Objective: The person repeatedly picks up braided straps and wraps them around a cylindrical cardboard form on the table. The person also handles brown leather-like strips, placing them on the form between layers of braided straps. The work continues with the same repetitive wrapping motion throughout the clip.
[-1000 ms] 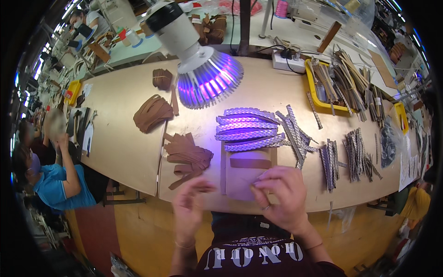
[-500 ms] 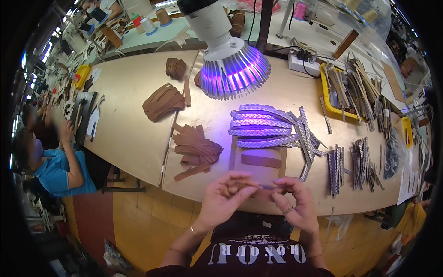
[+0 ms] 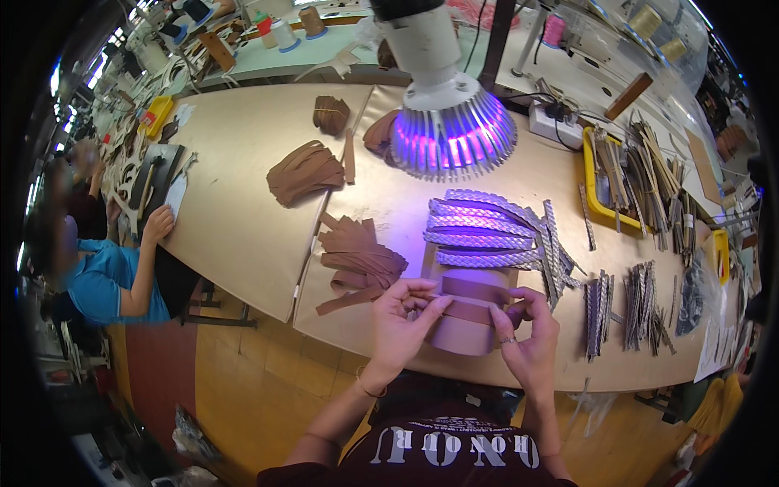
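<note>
Ahead of you on the tan worktable, a yellow tray at the right holds dark strips, and a small white power block sits behind the lamp, which throws violet light over the braided straps. A small yellow bin stands at the far left edge, and thread cones line the green bench beyond. No label is clear enough to tell apart.

Since half a second ago the view has dropped closer to the table, and your hands have moved from below the table edge up over the brown pad.

Your left hand and right hand are close together, each pinching one end of a short brown leather strip stretched level between them, just over the pad at the near edge. Your left fingers curl over the strip's end; your right thumb and forefinger clamp the other. A loose pile of brown leather pieces lies just left of your left hand, with a bundle of brown bands farther back.
</note>
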{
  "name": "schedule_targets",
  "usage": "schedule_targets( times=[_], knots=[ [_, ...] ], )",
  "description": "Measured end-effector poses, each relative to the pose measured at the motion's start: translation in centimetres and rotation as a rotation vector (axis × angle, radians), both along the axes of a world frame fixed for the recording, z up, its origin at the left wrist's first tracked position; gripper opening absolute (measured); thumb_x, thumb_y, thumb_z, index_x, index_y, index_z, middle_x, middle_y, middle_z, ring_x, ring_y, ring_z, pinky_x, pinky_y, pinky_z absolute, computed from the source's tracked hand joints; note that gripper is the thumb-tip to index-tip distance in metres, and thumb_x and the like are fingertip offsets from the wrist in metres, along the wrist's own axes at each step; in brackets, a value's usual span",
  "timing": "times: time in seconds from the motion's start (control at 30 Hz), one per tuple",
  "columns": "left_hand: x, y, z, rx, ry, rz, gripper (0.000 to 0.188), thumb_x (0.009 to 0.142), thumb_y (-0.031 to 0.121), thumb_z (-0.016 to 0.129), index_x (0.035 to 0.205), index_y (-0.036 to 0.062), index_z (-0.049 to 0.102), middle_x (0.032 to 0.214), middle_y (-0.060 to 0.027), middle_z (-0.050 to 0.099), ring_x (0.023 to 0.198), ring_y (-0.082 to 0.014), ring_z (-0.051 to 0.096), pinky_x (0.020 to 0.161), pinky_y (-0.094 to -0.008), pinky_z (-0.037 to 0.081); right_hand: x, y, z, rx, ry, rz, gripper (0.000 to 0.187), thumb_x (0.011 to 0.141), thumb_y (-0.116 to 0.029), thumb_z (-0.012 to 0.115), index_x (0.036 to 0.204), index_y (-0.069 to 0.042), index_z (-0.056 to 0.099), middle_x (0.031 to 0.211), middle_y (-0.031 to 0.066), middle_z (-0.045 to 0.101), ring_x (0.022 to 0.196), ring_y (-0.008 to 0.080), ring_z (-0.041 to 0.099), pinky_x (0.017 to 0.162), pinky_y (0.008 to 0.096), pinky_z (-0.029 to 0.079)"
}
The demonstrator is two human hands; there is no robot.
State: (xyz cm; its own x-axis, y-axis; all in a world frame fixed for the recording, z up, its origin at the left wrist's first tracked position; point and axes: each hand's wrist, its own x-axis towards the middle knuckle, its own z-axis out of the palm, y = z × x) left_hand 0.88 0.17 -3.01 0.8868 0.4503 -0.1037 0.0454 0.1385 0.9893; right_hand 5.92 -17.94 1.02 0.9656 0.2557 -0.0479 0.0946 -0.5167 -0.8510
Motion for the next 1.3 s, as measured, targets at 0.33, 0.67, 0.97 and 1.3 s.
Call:
schedule_targets(
  times=[0.33, 0.67, 0.97, 1.3],
  knots=[
    [1.2, 7.6, -1.3, 1.178, -0.019, 0.104, 0.024, 0.083, 0.013, 0.074, 0.105, 0.0051, 0.070, 0.101, -0.0100, 0.063, 0.091, -0.0269, 0.060, 0.080, -0.0365, 0.048, -0.5, -2.0, -0.7, -0.163, -0.450, -0.191, 0.025, 0.084, -0.006, 0.072, 0.106, -0.004, 0.062, 0.112, 0.0128, 0.057, 0.109, 0.0312, 0.054, 0.093, 0.0406, 0.042],
    [2.7, 9.1, -2.4, 1.357, 0.216, -0.127, 0.016, 0.082, 0.015, 0.069, 0.095, 0.0053, 0.071, 0.101, -0.0087, 0.065, 0.100, -0.0299, 0.060, 0.087, -0.0398, 0.049, 0.0, 0.7, 3.0, -0.200, -0.545, 0.149, 0.019, 0.083, -0.009, 0.071, 0.101, -0.011, 0.066, 0.111, 0.0093, 0.059, 0.103, 0.0268, 0.055, 0.090, 0.0397, 0.041],
    [2.2, 10.2, -1.5, 0.625, 0.106, 0.348, 0.009, 0.088, 0.009, 0.063, 0.094, 0.0049, 0.069, 0.096, -0.0091, 0.066, 0.097, -0.0277, 0.062, 0.081, -0.0387, 0.051, 0.3, 7.7, 4.5, -0.277, -0.469, 0.723, 0.025, 0.090, -0.022, 0.064, 0.108, -0.005, 0.062, 0.110, 0.0104, 0.063, 0.105, 0.0259, 0.059, 0.089, 0.0395, 0.044],
    [-5.2, 1.5, 2.8, 1.289, -0.424, 0.226, 0.023, 0.076, 0.010, 0.076, 0.096, 0.0140, 0.065, 0.108, -0.0088, 0.065, 0.102, -0.0319, 0.062, 0.089, -0.0456, 0.045, -1.0, 4.4, 5.0, 0.244, 0.023, 0.511, 0.019, 0.087, -0.012, 0.074, 0.100, 0.002, 0.070, 0.088, 0.0106, 0.071, 0.077, 0.0169, 0.069, 0.071, 0.0289, 0.054]
  ],
)
